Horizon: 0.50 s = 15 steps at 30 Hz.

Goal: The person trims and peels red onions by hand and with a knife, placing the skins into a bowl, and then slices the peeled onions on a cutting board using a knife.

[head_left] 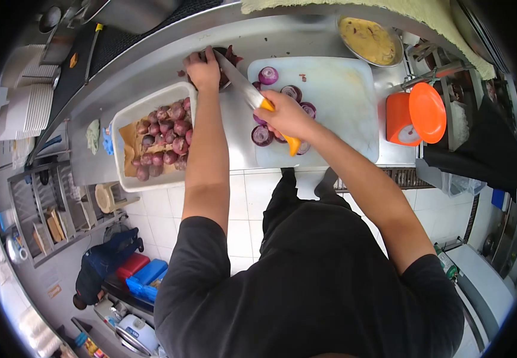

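Note:
My right hand (289, 113) is wrapped round the yellow handle of a large kitchen knife (243, 86), whose blade points up and left past the cutting board's edge. My left hand (203, 70) is over a dark bowl (225, 73) of red onion skins, its visible fingers apart; the fingertips are partly hidden. Below my right hand, the white cutting board (342, 113) bears several cut red onions, among them a sliced half (262, 136) and a purple piece (268, 75). Beside my left forearm stands a white tub (128, 119) of whole red onions (166, 128).
A metal bowl of yellow mixture (367, 42) stands behind the board. To the right is an orange kitchen scale (403, 119). Blue gloves (108, 142) lie left of the tub. Another person (104, 262) bends over at the lower left, near a blue crate (146, 277).

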Motion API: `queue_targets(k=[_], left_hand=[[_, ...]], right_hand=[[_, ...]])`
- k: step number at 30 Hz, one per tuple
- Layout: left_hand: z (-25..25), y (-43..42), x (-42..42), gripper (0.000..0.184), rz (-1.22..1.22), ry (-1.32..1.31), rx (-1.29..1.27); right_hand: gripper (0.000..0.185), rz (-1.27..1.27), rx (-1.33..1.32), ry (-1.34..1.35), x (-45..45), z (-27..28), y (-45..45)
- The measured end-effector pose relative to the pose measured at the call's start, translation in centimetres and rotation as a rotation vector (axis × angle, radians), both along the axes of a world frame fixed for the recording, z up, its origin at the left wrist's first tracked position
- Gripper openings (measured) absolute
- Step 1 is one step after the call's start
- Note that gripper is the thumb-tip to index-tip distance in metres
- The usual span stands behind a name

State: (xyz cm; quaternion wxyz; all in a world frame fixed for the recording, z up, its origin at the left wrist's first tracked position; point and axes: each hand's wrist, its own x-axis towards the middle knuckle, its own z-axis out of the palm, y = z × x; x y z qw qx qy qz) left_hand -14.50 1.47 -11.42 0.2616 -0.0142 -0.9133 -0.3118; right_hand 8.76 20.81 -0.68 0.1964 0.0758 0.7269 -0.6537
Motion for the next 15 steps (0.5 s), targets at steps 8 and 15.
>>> queue_targets(k=[8, 15], left_hand=[[-3.1, 0.5, 1.0, 0.058, 0.008, -0.179, -0.434], [1.6, 0.3, 1.8, 0.063, 0.075, -0.145, -0.483]], right_hand=[[0.039, -0.237, 0.152, -0.108, 13.5, 2.0, 9.3], [0.041, -0.488, 0.260, -0.168, 22.4, -0.6, 14.4]])
